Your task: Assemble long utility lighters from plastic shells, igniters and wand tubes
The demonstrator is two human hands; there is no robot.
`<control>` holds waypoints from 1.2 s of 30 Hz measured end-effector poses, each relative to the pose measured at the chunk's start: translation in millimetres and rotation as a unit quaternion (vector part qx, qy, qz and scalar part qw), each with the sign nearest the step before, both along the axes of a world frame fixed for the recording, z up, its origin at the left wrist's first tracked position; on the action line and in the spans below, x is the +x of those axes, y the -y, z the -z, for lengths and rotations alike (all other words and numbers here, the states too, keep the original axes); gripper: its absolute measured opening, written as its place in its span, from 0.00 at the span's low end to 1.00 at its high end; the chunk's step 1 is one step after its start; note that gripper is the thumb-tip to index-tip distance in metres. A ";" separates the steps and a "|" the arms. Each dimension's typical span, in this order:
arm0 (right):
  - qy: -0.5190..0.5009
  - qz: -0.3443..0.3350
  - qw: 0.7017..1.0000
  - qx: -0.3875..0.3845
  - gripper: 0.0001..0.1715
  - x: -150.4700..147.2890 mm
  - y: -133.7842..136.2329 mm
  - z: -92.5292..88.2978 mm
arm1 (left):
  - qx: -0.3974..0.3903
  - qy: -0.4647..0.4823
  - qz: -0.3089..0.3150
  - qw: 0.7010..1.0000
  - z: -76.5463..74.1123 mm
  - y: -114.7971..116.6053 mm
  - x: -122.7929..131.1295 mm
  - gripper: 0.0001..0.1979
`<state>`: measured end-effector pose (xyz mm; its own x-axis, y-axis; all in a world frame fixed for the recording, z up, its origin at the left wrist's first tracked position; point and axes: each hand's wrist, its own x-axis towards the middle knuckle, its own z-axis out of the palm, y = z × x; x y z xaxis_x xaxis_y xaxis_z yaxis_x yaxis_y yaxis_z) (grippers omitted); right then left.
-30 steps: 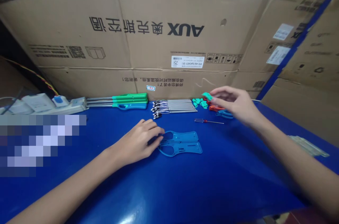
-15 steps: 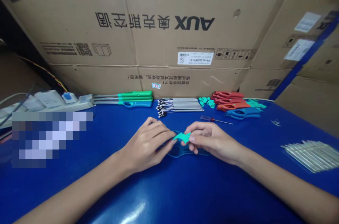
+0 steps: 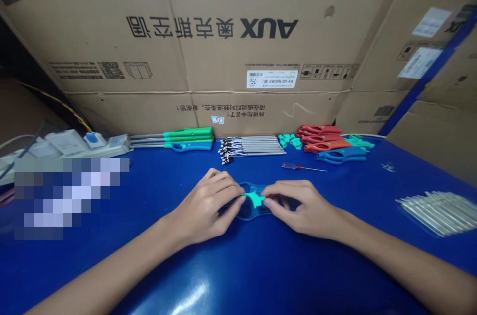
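Two blue plastic shell halves (image 3: 250, 209) lie on the blue table (image 3: 238, 265) between my hands. My left hand (image 3: 208, 203) rests on their left end, fingers curled and pressing the shell. My right hand (image 3: 300, 204) pinches a small teal plastic piece (image 3: 255, 199) and holds it onto the blue shell. Both hands touch each other's fingertips over the part.
Along the back by the cardboard boxes (image 3: 208, 46) lie green and blue long lighters (image 3: 179, 138), a row of metal tubes with wires (image 3: 251, 147), loose teal pieces (image 3: 289, 141), red and blue shells (image 3: 328, 146) and a small screwdriver (image 3: 303, 168). Clear tubes (image 3: 439, 210) lie right; a power strip (image 3: 74, 143) left.
My right hand came back from the pile at the back with a teal piece and lowered it onto the blue shell. The left hand stayed on the shell.
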<state>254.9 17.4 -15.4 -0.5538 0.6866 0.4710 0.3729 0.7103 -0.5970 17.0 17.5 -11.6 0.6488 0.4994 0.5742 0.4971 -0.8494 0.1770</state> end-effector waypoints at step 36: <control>0.170 -0.017 0.984 0.042 0.12 5.0 -7.8 4.3 | -0.140 -0.173 -0.042 0.974 -7.6 -7.1 -13.0 0.13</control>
